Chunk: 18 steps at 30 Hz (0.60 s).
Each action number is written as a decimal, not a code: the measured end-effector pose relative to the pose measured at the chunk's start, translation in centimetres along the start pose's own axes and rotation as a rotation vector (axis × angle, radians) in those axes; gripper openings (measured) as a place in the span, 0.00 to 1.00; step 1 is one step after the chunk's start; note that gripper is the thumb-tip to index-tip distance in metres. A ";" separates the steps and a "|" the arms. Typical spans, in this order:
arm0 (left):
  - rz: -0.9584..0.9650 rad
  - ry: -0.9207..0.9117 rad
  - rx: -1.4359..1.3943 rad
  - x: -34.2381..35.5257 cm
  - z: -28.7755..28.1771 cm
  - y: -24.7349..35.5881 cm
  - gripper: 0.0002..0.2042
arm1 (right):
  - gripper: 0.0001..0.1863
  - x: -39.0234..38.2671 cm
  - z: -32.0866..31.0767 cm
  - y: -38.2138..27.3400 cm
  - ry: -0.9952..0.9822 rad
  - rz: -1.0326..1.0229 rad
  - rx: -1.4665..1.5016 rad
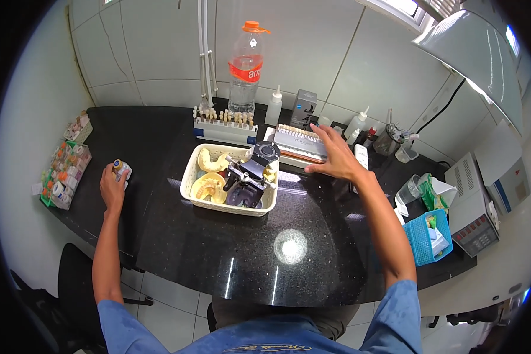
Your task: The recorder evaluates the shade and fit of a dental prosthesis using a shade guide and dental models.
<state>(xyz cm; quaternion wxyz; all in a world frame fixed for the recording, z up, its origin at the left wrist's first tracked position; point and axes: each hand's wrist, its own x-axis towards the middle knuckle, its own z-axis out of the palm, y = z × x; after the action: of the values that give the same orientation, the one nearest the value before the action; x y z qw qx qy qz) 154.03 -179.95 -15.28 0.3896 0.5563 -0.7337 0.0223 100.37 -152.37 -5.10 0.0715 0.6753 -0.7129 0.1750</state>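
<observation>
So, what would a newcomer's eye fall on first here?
Probably the cream basket in the middle of the counter, holding yellowish casts and a black articulator. Next, the tall orange-capped bottle behind it, by the wall. Then perhaps the blue basket on the right.

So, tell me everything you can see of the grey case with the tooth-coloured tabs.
The grey case is long and low, its smooth printed face looking like plastic or metal, with a row of tooth-coloured tabs along the top. A reddish-brown band shows below, above a pale edge. It sits slightly slanted on the black counter, right of the cream basket and in front of a dark grey carton. The right hand spreads around its right end, apparently touching, and partly hides it.
</observation>
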 end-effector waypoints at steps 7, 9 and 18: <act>0.029 -0.104 0.127 0.2 0.2 -0.6 0.21 | 0.59 0.3 0.1 0.5 -0.314 0.153 0.164; -0.006 -0.169 0.121 0.6 -0.4 -1.0 0.23 | 0.57 -0.9 0.3 -0.2 -0.250 0.171 0.149; 0.286 0.183 -0.113 -0.6 -7.5 9.4 0.28 | 0.53 -8.2 -1.0 -5.1 -0.132 0.429 0.080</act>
<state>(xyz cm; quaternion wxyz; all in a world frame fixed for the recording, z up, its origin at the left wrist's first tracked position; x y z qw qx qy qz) 150.32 -172.38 -6.69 0.4782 0.4190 -0.7669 0.0867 105.93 -144.52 -6.17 -0.0409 0.5204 -0.8359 0.1698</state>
